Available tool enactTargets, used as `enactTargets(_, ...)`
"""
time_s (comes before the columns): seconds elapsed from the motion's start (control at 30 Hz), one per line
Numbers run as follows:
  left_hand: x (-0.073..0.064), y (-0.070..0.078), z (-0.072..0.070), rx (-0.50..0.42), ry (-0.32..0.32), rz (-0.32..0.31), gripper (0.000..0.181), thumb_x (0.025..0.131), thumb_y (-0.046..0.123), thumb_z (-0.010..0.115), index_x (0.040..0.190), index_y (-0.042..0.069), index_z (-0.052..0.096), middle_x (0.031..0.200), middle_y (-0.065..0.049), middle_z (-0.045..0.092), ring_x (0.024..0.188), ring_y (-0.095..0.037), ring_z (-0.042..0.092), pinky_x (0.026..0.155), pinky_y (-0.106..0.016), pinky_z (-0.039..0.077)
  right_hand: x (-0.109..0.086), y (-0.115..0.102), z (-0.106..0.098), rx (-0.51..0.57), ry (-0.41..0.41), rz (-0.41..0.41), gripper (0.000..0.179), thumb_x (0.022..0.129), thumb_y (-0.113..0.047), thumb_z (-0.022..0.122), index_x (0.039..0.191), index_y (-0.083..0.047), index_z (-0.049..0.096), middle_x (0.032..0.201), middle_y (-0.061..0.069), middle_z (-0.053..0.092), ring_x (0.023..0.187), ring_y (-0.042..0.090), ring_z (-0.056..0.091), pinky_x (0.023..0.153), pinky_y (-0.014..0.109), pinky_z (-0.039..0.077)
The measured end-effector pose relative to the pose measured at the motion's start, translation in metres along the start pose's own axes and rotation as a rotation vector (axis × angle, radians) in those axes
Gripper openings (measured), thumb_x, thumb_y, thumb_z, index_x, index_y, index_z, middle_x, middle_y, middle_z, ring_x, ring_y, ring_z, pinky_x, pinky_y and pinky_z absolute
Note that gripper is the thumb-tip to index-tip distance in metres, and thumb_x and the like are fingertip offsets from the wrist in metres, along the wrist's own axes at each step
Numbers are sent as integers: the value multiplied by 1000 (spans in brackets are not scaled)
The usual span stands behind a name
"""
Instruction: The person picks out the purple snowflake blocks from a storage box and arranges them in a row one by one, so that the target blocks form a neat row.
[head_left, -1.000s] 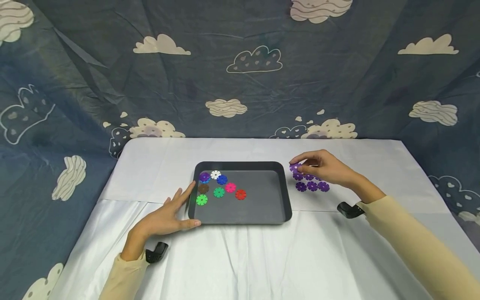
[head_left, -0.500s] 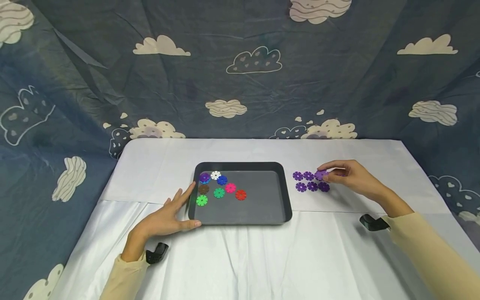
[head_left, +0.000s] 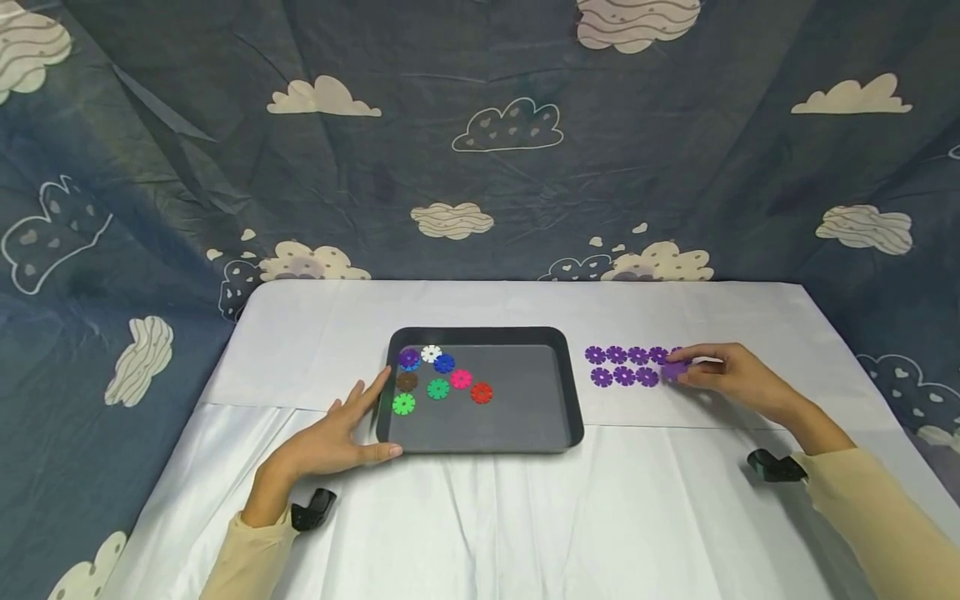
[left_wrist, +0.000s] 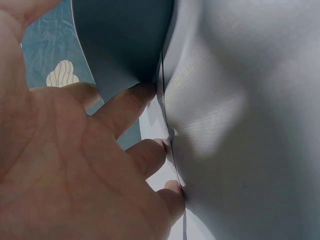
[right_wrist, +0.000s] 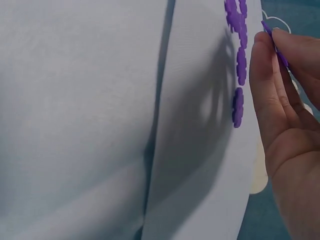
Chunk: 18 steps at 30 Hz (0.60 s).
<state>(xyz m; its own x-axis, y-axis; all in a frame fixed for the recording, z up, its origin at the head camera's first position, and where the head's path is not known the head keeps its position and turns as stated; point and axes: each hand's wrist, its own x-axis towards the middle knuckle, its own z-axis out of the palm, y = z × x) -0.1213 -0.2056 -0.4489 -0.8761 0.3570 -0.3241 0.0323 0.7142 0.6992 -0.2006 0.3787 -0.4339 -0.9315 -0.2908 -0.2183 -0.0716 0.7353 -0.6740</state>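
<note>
My right hand (head_left: 738, 379) pinches a purple notched plastic disc (head_left: 672, 371) between thumb and fingertips, close over the right end of two rows of like discs (head_left: 624, 376) on the white cloth. In the right wrist view the pinched disc (right_wrist: 267, 27) shows edge-on between the fingers, above the others. My left hand (head_left: 337, 433) rests with spread fingers against the left side of a dark grey tray (head_left: 487, 442), the thumb at its front corner. In the left wrist view the tray's side (left_wrist: 122, 40) rises beside the fingers.
In the tray's left half lie several loose discs, among them a white one (head_left: 431, 353), a pink one (head_left: 461, 379), a red one (head_left: 482, 392) and a bright green one (head_left: 403, 404). A dark cloud-print curtain (head_left: 480, 183) hangs behind the white-covered table (head_left: 480, 517).
My right hand has moved right and nearer along the purple discs, which now show more pieces in the far row. My left hand and the tray have stayed put.
</note>
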Motion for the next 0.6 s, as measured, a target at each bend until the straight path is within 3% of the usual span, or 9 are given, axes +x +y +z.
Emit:
enactTargets(0.1, 0, 0, 0, 2, 0, -9, 110, 82, 59, 75, 161, 39, 2, 165, -29, 0, 146, -62, -1, 112, -78, 9, 0, 3, 1, 11, -14, 0, 44, 94, -26, 72, 132, -4, 64, 139, 25, 56, 90, 6, 59, 74, 18, 51)
enactTargets(0.23, 0, 0, 0, 2, -2, -8, 110, 82, 58, 75, 161, 40, 2, 165, -29, 0, 146, -62, -1, 112, -78, 10, 1, 6, 4, -23, -11, 11, 42, 94, -23, 72, 130, -4, 65, 136, 26, 56, 85, 8, 59, 69, 22, 52)
enactTargets(0.47, 0, 0, 0, 2, -1, -12, 110, 82, 59, 76, 161, 41, 1, 165, -29, -1, 145, -62, -2, 111, -79, 10, 2, 9, 8, -94, 3, 7, 39, 92, -20, 74, 126, -3, 68, 136, 29, 57, 98, 21, 63, 71, 20, 55)
enactTargets(0.6, 0, 0, 0, 0, -2, -9, 110, 82, 58, 75, 161, 40, 1, 165, -29, -1, 146, -62, -2, 112, -79, 9, 3, 9, 8, -124, 17, 6, 38, 91, -18, 75, 125, -3, 68, 132, 28, 59, 95, 21, 62, 70, 19, 53)
